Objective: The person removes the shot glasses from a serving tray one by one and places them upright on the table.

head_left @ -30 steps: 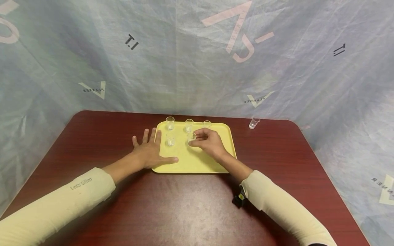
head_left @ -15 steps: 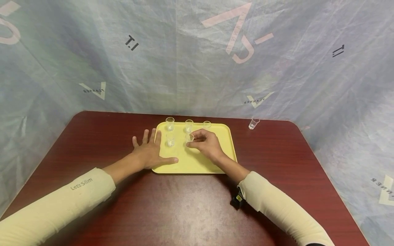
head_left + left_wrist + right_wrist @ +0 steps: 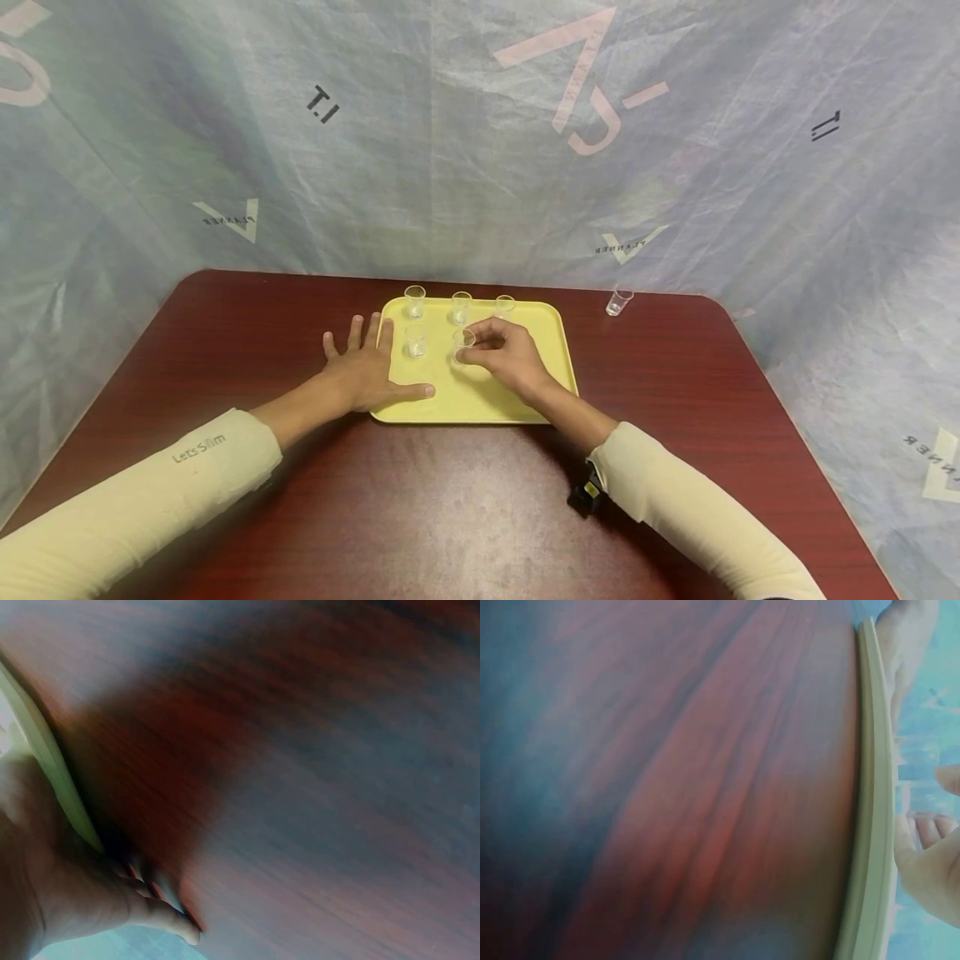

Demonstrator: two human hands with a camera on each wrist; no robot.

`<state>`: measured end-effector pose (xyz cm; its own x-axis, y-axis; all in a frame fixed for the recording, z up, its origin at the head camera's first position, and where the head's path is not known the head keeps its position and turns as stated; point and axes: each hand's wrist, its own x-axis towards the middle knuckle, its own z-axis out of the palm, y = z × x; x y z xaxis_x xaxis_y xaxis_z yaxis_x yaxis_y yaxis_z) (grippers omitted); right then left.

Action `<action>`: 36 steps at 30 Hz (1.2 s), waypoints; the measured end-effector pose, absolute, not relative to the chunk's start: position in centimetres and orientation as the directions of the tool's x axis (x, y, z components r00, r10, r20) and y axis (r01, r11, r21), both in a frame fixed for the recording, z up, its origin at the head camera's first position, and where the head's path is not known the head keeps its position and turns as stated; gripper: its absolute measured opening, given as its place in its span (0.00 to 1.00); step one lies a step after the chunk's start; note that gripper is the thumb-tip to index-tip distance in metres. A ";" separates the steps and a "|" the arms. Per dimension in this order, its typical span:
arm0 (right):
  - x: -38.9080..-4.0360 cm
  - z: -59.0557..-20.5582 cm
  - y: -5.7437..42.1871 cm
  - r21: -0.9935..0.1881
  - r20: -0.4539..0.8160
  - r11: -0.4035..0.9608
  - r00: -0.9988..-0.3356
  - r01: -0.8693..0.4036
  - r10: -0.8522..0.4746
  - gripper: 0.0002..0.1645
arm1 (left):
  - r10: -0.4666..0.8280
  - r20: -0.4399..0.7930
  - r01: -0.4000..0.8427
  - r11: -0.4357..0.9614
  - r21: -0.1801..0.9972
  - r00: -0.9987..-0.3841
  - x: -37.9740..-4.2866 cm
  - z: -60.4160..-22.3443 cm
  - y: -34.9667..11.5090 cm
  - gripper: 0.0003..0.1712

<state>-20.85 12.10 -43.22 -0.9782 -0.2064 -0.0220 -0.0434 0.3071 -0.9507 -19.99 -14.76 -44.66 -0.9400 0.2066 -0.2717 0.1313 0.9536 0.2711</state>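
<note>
Right hand [image 3: 508, 357] sits over the yellow tray [image 3: 525, 400], thumb and fingertips pinching a small clear cup [image 3: 462, 340] that stands in the tray's middle, second row. Left hand [image 3: 367, 371] lies flat and spread — fingers straight, palm on the worktop [image 3: 450, 500], index finger and thumb overlapping the tray's left edge; it grasps nothing.

On the tray: three clear cups along the far rim — far-left cup [image 3: 414, 301], far-middle cup [image 3: 461, 306], far-right cup [image 3: 505, 305] — and one nearer-left cup [image 3: 416, 341] just beside the pinched one. A sixth, lone cup [image 3: 618, 301] stands off the tray on the worktop, well apart to the right near the far edge.

Worktop is dark red-brown wood grain with rounded corners, glossy. Behind and around it hangs a pale blue-grey crinkled sheet [image 3: 480, 142] printed with letters and logos. Both forearms wear cream sleeves. Wrist views are blurred: worktop grain and tray edge only.
</note>
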 end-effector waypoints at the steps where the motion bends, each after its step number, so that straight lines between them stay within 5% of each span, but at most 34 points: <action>1: -20.8 -43.2 12.2 -0.951 -0.023 0.306 -0.978 -0.043 -0.209 0.20 | 0.207 -0.272 0.131 0.953 0.272 -0.940 -20.0 -44.7 -14.8 0.91; 36: -19.1 -41.8 19.5 -0.946 -0.007 0.321 -0.992 -0.034 -0.126 0.24 | 0.220 -0.266 0.142 0.948 0.284 -0.939 -19.6 -44.4 -14.8 0.91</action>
<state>-19.13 19.49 -41.75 -0.9920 -0.1259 -0.0067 -0.0344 0.3210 -0.9464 -19.63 -14.75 -44.44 -0.9386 0.2202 -0.2655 0.1422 0.9483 0.2837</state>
